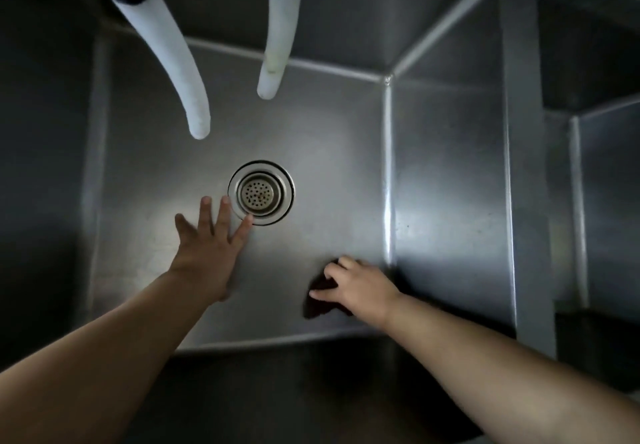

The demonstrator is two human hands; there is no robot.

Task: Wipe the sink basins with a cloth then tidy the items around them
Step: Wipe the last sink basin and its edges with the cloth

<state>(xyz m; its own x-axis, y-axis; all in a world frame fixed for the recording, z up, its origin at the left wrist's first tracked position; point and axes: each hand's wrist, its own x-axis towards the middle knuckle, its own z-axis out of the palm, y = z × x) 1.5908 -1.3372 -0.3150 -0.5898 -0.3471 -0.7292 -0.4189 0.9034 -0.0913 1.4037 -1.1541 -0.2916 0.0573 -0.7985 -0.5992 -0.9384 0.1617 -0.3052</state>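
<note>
I look straight down into a deep stainless steel sink basin (329, 138). A round drain strainer (260, 193) sits in the middle of its floor. My left hand (207, 246) lies flat on the basin floor with fingers spread, its fingertips at the strainer's rim. My right hand (356, 286) presses a dark cloth (318, 301) against the floor near the right wall, fingers bent over it. Most of the cloth is hidden under the hand.
Two white hoses (173, 62) (280, 27) hang down into the basin from above. A steel divider (523, 166) on the right separates this basin from a second basin (602, 166). The near rim (277, 341) runs below my arms.
</note>
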